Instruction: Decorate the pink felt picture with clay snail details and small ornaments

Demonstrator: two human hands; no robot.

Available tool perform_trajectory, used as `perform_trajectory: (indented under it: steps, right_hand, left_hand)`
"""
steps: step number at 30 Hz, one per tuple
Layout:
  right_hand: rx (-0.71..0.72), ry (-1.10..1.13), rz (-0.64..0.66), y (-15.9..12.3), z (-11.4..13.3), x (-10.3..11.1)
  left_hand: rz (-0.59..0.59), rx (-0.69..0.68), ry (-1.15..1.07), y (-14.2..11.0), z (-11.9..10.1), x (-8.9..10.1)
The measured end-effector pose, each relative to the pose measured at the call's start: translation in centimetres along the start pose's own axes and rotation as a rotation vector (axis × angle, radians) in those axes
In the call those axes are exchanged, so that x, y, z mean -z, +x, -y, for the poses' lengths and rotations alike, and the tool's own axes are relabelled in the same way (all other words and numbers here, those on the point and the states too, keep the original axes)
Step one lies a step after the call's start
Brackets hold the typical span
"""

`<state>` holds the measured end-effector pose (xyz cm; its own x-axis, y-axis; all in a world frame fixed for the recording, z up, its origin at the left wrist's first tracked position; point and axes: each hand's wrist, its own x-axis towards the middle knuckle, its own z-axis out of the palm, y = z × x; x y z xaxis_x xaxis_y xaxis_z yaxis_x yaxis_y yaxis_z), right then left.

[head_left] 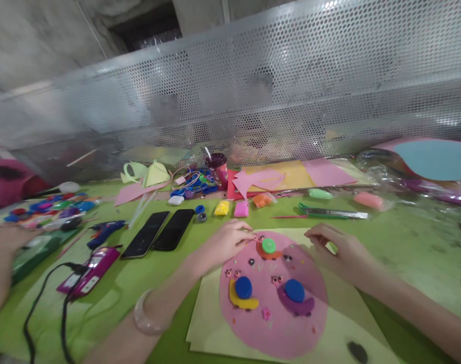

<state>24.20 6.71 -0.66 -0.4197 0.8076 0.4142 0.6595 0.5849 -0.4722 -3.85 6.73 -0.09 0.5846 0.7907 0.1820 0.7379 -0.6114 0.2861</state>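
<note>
A pink paper disc [268, 336] lies on pale yellow sheets [205, 323], decorated with three clay snails: a yellow one [249, 303] and a purple one [300, 306] with blue cap shells, and an orange one [276, 254] with a green cap shell. My left hand [230, 241] rests at the disc's upper left edge, fingertips by the orange snail's eyes. Its fingers are loosely bent and slightly apart; I see nothing held. Over the upper right edge is my right hand [336, 250], fingers curved with a gap between them, holding nothing visible. Small clay flowers [266, 314] dot the disc.
Beyond the disc are green-handled scissors [332, 212], clay packets [241, 209] and a lidded cup [217, 172]. Two phones [173, 230], a glue gun [106, 232] and a corded pink power strip [89, 273] lie left. Another person's hand [6, 240] is at far left.
</note>
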Motion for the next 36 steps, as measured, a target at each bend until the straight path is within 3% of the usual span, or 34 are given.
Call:
perform_trajectory:
  steps: [4,9,11,14,18,23,28,32,36]
  right_hand:
    - [0.006,0.013,-0.005,0.0,-0.1,0.0]
    - [-0.006,0.020,0.004,0.1,-0.2,-0.2]
    - [-0.002,0.017,0.008,0.2,-0.2,-0.2]
    - [0.000,0.011,0.007,0.2,-0.2,-0.2]
    - [0.019,0.024,-0.029,0.3,-0.2,-0.1]
    - [0.025,0.102,-0.001,0.9,1.8,0.3]
    - [-0.056,0.218,0.105,3.3,6.3,1.2]
    - [-0.036,0.326,0.078,6.0,8.1,0.7]
    - [-0.006,0.407,0.023,6.9,7.9,-0.5]
  left_hand:
    - [-0.029,0.115,0.082,0.7,0.8,1.0]
    - [-0.130,0.435,0.243,3.4,4.7,3.0]
    - [-0.120,0.551,0.292,4.6,6.1,3.2]
    - [-0.093,0.601,0.311,5.7,7.1,3.0]
    - [-0.178,0.532,0.282,5.1,5.9,3.3]
    - [-0.331,0.338,0.205,2.2,1.6,4.1]
    - [-0.646,0.087,-0.023,1.0,-2.1,3.0]
    - [-0.740,0.000,0.017,1.3,-2.9,1.9]
    - [-0.776,0.014,0.017,1.1,-2.8,1.0]
